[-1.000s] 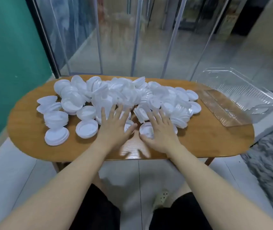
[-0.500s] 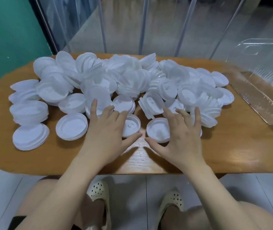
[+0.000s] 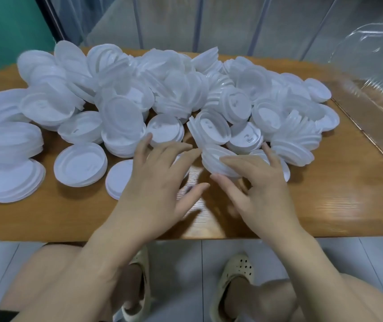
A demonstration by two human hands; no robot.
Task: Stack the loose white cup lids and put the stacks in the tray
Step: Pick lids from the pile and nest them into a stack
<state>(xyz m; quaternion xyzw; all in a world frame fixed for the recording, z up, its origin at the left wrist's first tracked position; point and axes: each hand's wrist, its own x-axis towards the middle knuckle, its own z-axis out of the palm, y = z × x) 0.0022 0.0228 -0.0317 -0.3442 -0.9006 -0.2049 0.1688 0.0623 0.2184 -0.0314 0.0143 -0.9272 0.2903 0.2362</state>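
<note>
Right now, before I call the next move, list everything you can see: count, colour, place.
cup lids: too many to count, white, heaped across the far and middle tabletop, several short stacks at the left.
tilted lid stack: one, white, near edge of the heap, held by the right hand.
tray: one, clear plastic, right end of the table, no lids visible in it.
table: one, brown wood, under everything.
shoes: two, cream, on the floor below.
left hand: fingers spread, over lids at the near edge.
right hand: fingers curled round the tilted lid stack.
</note>
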